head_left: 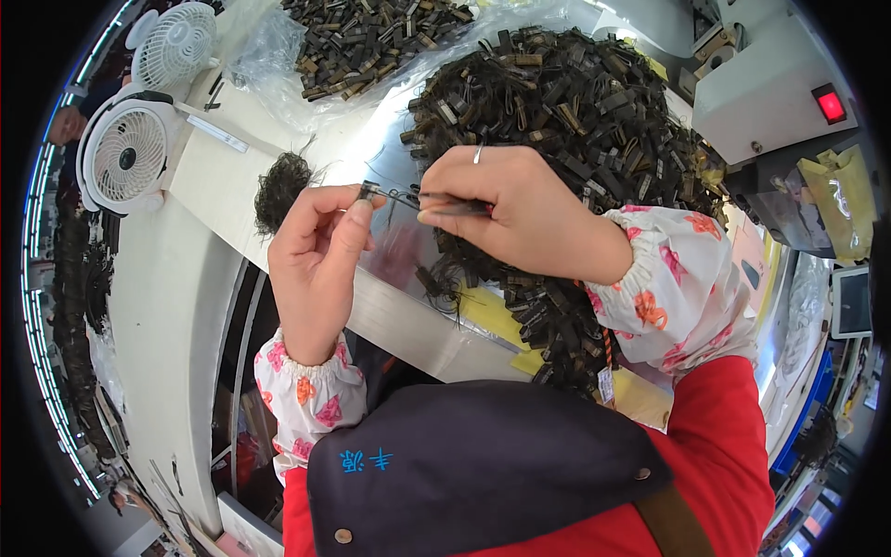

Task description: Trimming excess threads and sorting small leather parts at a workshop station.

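Note:
My left hand (316,260) pinches a small dark piece (368,190) between thumb and forefinger, just left of centre. My right hand (524,209) is closed on slim dark tweezers (451,199), whose tips reach to that piece; whether they grip it I cannot tell. Behind and right of my hands lies a big heap of small dark strips with hair-like strands (575,111), on a pale work surface (232,223). A loose tuft of dark strands (280,186) sits beside my left hand.
A second heap (371,42) lies on clear plastic (264,60) at the back. Two fans (125,153) stand at left, near a person (70,125). A grey machine with a red switch (761,88), yellow packets (831,200) and a screen (849,302) are at right.

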Available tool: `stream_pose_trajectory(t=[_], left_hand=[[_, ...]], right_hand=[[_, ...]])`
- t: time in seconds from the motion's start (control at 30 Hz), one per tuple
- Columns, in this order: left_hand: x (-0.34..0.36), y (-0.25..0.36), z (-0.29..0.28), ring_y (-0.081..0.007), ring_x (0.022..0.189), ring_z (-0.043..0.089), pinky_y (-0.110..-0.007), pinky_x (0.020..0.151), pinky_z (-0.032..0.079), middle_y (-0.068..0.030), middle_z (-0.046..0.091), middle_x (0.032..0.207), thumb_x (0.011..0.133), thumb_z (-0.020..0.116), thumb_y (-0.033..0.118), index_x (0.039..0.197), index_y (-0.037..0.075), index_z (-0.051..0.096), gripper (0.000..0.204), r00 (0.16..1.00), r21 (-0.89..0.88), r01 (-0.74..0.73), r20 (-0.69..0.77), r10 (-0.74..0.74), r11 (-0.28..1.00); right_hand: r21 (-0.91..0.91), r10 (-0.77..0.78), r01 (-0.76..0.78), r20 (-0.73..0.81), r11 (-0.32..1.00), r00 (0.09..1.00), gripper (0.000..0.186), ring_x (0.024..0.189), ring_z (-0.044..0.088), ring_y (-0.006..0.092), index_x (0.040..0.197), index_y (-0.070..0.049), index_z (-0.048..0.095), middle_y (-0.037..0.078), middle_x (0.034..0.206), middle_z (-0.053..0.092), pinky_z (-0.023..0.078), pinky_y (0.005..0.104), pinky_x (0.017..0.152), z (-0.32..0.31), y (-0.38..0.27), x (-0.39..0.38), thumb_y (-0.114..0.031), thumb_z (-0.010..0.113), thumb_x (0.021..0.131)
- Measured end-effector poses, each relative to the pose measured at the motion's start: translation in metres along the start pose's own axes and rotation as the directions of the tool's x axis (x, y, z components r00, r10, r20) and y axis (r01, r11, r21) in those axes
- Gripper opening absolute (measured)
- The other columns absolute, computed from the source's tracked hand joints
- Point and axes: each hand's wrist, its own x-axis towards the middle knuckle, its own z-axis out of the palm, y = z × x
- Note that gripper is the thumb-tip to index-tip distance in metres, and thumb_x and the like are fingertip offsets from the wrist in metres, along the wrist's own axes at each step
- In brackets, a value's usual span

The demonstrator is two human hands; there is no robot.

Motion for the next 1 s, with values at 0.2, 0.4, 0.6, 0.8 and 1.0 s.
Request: stream_pose_trajectory(t=[0.2, 0.4, 0.6, 0.8, 1.0], left_hand=[[0.008, -0.011, 0.023, -0.0065, 0.06, 0.051, -0.019, 0.056, 0.042, -0.0103, 0.063, 0.091, 0.093, 0.05, 0.013, 0.101, 0.005, 0.048, 0.012, 0.992, -0.544, 0.116, 0.023, -0.123, 0.831], [0.008, -0.006, 0.025, -0.0055, 0.056, 0.046, -0.018, 0.052, 0.039, -0.0056, 0.058, 0.08, 0.094, 0.049, 0.015, 0.099, 0.008, 0.047, 0.009, 0.971, -0.639, 0.156, -0.04, -0.236, 0.753], [0.004, -0.012, 0.042, -0.0047, 0.05, 0.042, -0.018, 0.044, 0.032, 0.0008, 0.05, 0.071, 0.094, 0.047, 0.015, 0.095, 0.009, 0.046, 0.007, 0.971, -0.617, 0.23, 0.099, -0.216, 0.752], [-0.004, -0.014, 0.045, -0.0064, 0.05, 0.045, -0.019, 0.045, 0.034, -0.001, 0.05, 0.069, 0.094, 0.047, 0.013, 0.094, 0.007, 0.045, 0.006, 0.978, -0.627, 0.203, 0.094, -0.186, 0.752], [0.004, 0.001, 0.037, -0.0061, 0.051, 0.045, -0.019, 0.046, 0.036, -0.0017, 0.051, 0.07, 0.093, 0.048, 0.013, 0.096, 0.005, 0.045, 0.009, 0.98, -0.639, 0.141, -0.02, -0.2, 0.756]], right_hand=[[-0.116, -0.045, 0.055, 0.084, 0.992, 0.995, 0.016, 0.063, 0.058, 0.0271, 0.084, -0.003, 0.059, 0.007, 0.078, 0.058, 0.046, 0.0319, 0.053, 0.005, -0.003, -0.002, -0.001, 0.066, 0.069], [-0.423, -0.034, 0.102, 0.165, 0.9, 0.986, 0.02, 0.059, 0.059, 0.0244, 0.085, -0.009, 0.059, 0.003, 0.08, 0.058, 0.045, 0.0341, 0.048, 0.006, -0.013, 0.006, -0.005, 0.066, 0.066], [-0.361, 0.015, 0.015, 0.08, 0.933, 0.997, 0.02, 0.057, 0.059, 0.0263, 0.09, -0.005, 0.059, 0.008, 0.067, 0.06, 0.045, 0.0335, 0.051, -0.007, -0.026, 0.0, -0.018, 0.067, 0.077], [-0.343, 0.089, -0.108, -0.071, 0.933, 0.993, 0.032, 0.057, 0.06, 0.0257, 0.1, -0.004, 0.055, 0.012, 0.069, 0.06, 0.046, 0.0312, 0.052, -0.011, -0.023, -0.008, -0.017, 0.069, 0.076], [-0.528, -0.226, 0.122, -0.137, 0.84, 0.964, 0.036, 0.051, 0.052, 0.0227, 0.104, -0.005, 0.058, 0.007, 0.068, 0.054, 0.039, 0.0321, 0.046, -0.009, -0.022, 0.007, -0.008, 0.069, 0.069]])
